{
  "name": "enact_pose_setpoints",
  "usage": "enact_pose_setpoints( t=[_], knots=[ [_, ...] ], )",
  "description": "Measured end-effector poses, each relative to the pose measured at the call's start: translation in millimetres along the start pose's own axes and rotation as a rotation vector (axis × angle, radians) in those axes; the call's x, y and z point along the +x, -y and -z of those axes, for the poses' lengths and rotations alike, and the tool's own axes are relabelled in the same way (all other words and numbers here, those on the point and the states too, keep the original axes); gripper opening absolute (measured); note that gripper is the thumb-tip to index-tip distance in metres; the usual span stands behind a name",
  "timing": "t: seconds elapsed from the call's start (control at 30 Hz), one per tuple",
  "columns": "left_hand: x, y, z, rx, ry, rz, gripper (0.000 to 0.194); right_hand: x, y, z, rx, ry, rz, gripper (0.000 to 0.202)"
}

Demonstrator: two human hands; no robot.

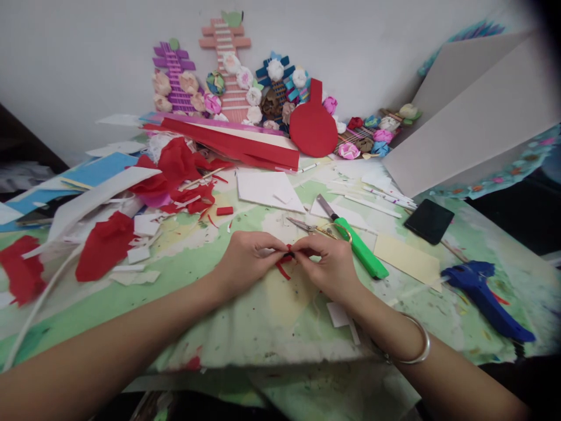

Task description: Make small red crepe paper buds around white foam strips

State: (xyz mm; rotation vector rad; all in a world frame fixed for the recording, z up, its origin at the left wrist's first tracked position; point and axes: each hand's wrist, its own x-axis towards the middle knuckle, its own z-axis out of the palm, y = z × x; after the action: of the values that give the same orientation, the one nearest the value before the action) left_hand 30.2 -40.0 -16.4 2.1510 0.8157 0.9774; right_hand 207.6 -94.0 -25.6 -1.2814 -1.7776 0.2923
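My left hand point(252, 257) and my right hand point(328, 260) meet above the middle of the table, thumbs and forefingers pinched together. Between the fingertips is a small piece of red paper point(284, 271), with a narrow strip of it hanging below. Its upper part is mostly covered by my fingers, along with something dark. Just beyond my right hand lie scissors with gold handles point(302, 224). A green utility knife point(362, 248) with its blade out rests to the right of that hand.
A blue glue gun point(486, 298) and a black phone point(429, 221) lie on the right. Crumpled red paper point(177, 164) and white scraps cover the left. Paper-flower ladders point(225, 76) and a red round cutout point(313, 128) lean at the wall. A grey board point(473, 111) stands at right.
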Motion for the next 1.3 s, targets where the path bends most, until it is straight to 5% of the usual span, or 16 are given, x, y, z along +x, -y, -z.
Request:
enact_pose_setpoints(
  t=[0.27,0.7,1.03,1.3],
  knots=[
    [-0.3,-0.2,-1.0,-0.045,-0.016,0.051,0.008,-1.0,0.0,-0.7,0.016,-0.007,-0.04,0.015],
    [-1.0,1.7,-1.0,-0.054,-0.034,0.074,0.008,-5.6,3.4,-3.4,-0.188,-0.041,0.227,0.022],
    [0.3,-1.1,-3.5,-0.197,-0.025,0.194,0.004,-0.9,6.0,-0.3,-0.135,-0.015,0.074,0.017],
    [-1.8,4.0,-3.7,-0.183,-0.012,0.154,0.006,-2.5,3.0,-0.8,-0.086,-0.02,0.016,0.016]
  ],
)
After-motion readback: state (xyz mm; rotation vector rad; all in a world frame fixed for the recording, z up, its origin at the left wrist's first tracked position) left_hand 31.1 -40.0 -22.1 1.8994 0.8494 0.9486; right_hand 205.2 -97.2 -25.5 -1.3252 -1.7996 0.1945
